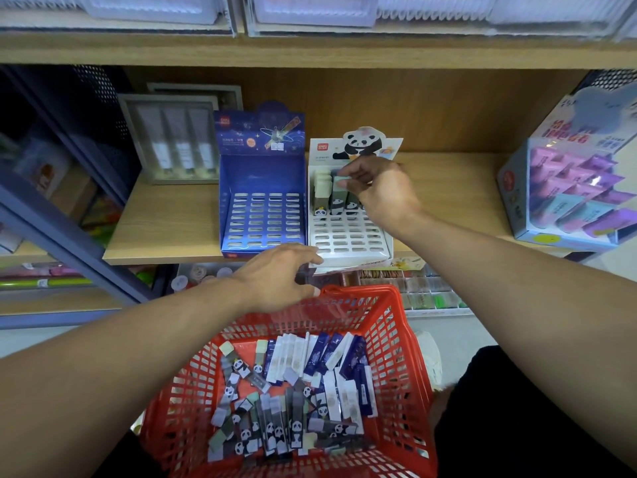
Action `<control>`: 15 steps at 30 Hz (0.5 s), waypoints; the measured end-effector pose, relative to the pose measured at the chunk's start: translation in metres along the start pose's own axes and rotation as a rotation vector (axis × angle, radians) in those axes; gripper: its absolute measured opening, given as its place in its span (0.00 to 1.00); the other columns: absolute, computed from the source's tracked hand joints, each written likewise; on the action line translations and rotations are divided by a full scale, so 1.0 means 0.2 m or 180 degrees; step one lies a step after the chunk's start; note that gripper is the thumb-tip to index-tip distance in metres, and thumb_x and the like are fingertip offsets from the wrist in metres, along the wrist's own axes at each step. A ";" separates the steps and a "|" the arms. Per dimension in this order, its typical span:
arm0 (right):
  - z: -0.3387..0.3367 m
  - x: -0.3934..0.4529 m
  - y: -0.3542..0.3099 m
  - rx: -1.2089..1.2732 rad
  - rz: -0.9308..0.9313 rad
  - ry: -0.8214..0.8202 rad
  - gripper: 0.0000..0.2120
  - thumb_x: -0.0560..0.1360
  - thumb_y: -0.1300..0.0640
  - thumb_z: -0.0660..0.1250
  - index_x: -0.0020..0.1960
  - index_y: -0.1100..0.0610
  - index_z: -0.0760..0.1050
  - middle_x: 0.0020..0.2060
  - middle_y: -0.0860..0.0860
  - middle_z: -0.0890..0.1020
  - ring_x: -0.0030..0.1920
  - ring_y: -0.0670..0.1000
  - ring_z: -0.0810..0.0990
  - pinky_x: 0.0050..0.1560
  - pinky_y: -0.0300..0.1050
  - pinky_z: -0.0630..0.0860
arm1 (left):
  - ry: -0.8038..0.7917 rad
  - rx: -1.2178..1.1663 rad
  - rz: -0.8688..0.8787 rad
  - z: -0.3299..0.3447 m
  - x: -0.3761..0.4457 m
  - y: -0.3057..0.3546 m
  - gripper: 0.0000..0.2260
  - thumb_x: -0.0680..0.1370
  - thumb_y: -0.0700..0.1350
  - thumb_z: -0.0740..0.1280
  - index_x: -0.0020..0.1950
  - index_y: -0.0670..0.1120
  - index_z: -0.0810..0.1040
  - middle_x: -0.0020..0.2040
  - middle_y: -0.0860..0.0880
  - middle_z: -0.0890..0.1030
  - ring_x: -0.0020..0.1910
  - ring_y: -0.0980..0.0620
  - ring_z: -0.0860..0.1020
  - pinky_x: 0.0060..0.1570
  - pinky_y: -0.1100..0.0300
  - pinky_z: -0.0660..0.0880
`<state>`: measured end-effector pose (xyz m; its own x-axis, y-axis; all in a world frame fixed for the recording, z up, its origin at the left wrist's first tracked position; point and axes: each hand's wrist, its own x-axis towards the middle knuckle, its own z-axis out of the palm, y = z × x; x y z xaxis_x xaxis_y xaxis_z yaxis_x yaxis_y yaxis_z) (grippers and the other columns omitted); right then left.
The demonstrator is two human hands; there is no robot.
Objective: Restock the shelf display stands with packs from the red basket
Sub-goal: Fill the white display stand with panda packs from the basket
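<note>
Red basket [396, 339] nearest the camera, at 6 o'clock, low centre. Packs [293, 391] lie loose on its floor: panda-print ones mostly toward 7 o'clock, white and navy ones toward 1 o'clock of the basket floor, all jumbled, many overlapping.

Left hand [275, 277] over the basket's far rim at 12 o'clock of the basket, fingers spread loosely, holding nothing visible; fingertips near the front edge of the white stand [348, 236]. Touching or not: cannot tell.

Right hand [375, 188] reaches into the white stand at its back rows, thumb and fingers pinched narrow on the top of a green pack [339, 188] standing upright in a slot. A few more panda packs stand upright beside it in the back rows, toward 9 o'clock of the hand. Front rows of slots bare. Panda header card [362, 143] rises behind the hand.

Blue stand [262, 177] just beside the white stand at its 9 o'clock, sides near touching; slotted floor shows no packs. Both stands sit on the wooden shelf [165, 229], front edges at the shelf lip.

Grey box [172, 139] of tubes at 9 o'clock of the blue stand, further back on the shelf. Light-blue box [517, 188] with purple packs at 3 o'clock, well apart from the white stand, tilted. Clear bins [310, 12] on the shelf above, 12 o'clock.
</note>
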<state>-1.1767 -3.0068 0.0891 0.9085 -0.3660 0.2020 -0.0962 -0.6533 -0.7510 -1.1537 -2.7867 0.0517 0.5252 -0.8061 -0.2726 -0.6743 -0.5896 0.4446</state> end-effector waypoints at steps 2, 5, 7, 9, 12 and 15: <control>0.00 0.00 0.01 0.0019 0.0005 0.0018 0.05 0.76 0.61 0.73 0.49 0.53 0.82 0.40 0.42 0.81 0.39 0.38 0.77 0.41 0.25 0.72 | -0.0026 -0.0012 0.0013 0.00 0.00 0.00 0.28 0.78 0.56 0.70 0.77 0.53 0.68 0.79 0.55 0.62 0.78 0.54 0.61 0.74 0.56 0.59; 0.00 0.00 0.01 -0.0008 -0.0032 0.0010 0.04 0.76 0.63 0.73 0.50 0.56 0.83 0.38 0.40 0.80 0.36 0.32 0.76 0.40 0.24 0.71 | -0.0026 -0.0042 0.0022 -0.01 0.00 0.00 0.28 0.78 0.57 0.70 0.76 0.54 0.68 0.79 0.55 0.63 0.77 0.54 0.61 0.74 0.57 0.60; -0.01 0.00 0.01 0.0024 -0.0021 -0.0011 0.04 0.76 0.65 0.72 0.50 0.59 0.82 0.38 0.40 0.80 0.35 0.29 0.77 0.38 0.24 0.71 | -0.0037 -0.0050 0.0011 -0.01 0.00 0.00 0.28 0.78 0.57 0.70 0.76 0.54 0.68 0.79 0.55 0.62 0.77 0.54 0.61 0.74 0.57 0.60; -0.03 0.00 0.02 -0.0011 0.0020 -0.0078 0.05 0.76 0.66 0.71 0.49 0.58 0.82 0.38 0.40 0.80 0.35 0.28 0.77 0.37 0.24 0.71 | -0.0035 -0.0062 0.0006 -0.01 0.00 0.00 0.28 0.78 0.57 0.70 0.76 0.54 0.69 0.79 0.55 0.63 0.77 0.54 0.61 0.73 0.57 0.60; -0.04 0.00 0.04 -0.0184 0.0029 -0.0124 0.07 0.76 0.65 0.72 0.49 0.54 0.82 0.38 0.40 0.81 0.36 0.30 0.77 0.37 0.25 0.71 | -0.0032 -0.0089 0.0000 -0.01 -0.01 0.01 0.27 0.78 0.57 0.71 0.75 0.54 0.69 0.79 0.55 0.63 0.77 0.54 0.62 0.74 0.56 0.61; -0.04 0.00 0.05 -0.0315 0.0042 0.0016 0.08 0.78 0.62 0.70 0.49 0.48 0.80 0.39 0.39 0.82 0.39 0.31 0.79 0.39 0.30 0.75 | -0.0040 -0.0137 -0.0005 -0.02 -0.01 0.02 0.26 0.78 0.56 0.71 0.75 0.54 0.70 0.79 0.55 0.64 0.77 0.54 0.62 0.74 0.54 0.62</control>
<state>-1.1810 -3.0181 0.0868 0.9049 -0.3781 0.1956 -0.1481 -0.7105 -0.6880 -1.1556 -2.7875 0.0566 0.5196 -0.8059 -0.2840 -0.6502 -0.5885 0.4805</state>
